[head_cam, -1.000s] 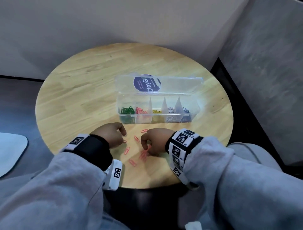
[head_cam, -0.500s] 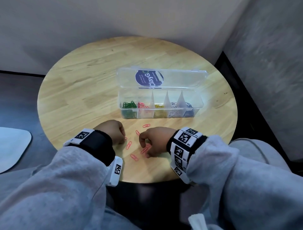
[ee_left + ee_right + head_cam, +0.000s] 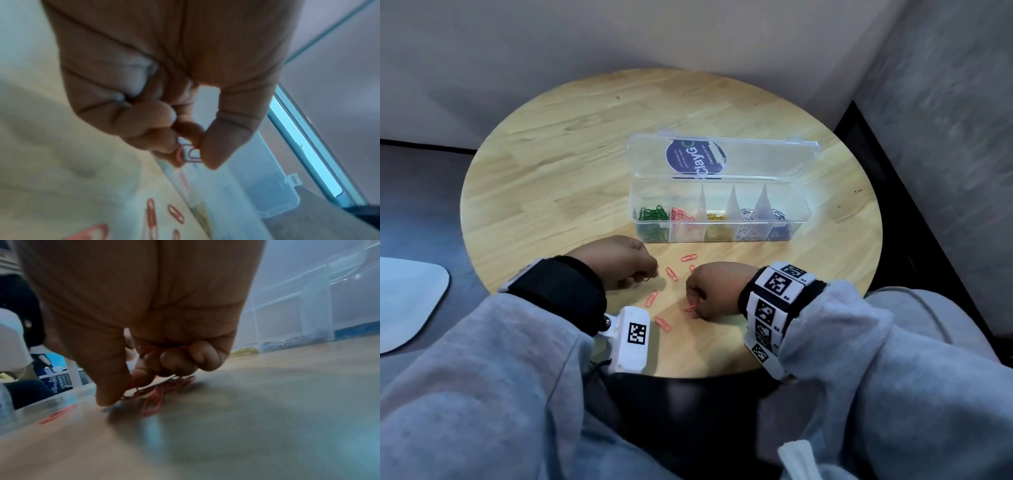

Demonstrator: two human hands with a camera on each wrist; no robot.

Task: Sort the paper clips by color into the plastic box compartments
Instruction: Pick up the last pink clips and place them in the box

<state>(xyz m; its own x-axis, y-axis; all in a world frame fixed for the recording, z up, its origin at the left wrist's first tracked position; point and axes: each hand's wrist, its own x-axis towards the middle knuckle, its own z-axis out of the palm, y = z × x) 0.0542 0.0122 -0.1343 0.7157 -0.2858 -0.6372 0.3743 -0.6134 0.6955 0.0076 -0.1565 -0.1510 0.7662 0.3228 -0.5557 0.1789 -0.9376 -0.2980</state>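
Observation:
The clear plastic box (image 3: 799, 209) stands open on the round wooden table, its compartments holding green, red, yellow, white and dark clips. Several red paper clips (image 3: 671, 274) lie loose on the wood in front of it. My left hand (image 3: 619, 262) pinches a red paper clip (image 3: 188, 155) between thumb and fingertip, lifted off the table. My right hand (image 3: 714, 287) is curled over a small bunch of red clips (image 3: 162, 391), thumb and fingers closed on them at the table surface, with more red clips tucked in its palm.
The box lid (image 3: 722, 157) with a round blue label lies flat behind the box. The table's (image 3: 551, 164) front edge runs just under both wrists. Grey walls close in at the back and right.
My left hand has picked a red clip up off the table. My right hand has closed its thumb and fingers on the bunch of red clips beneath it.

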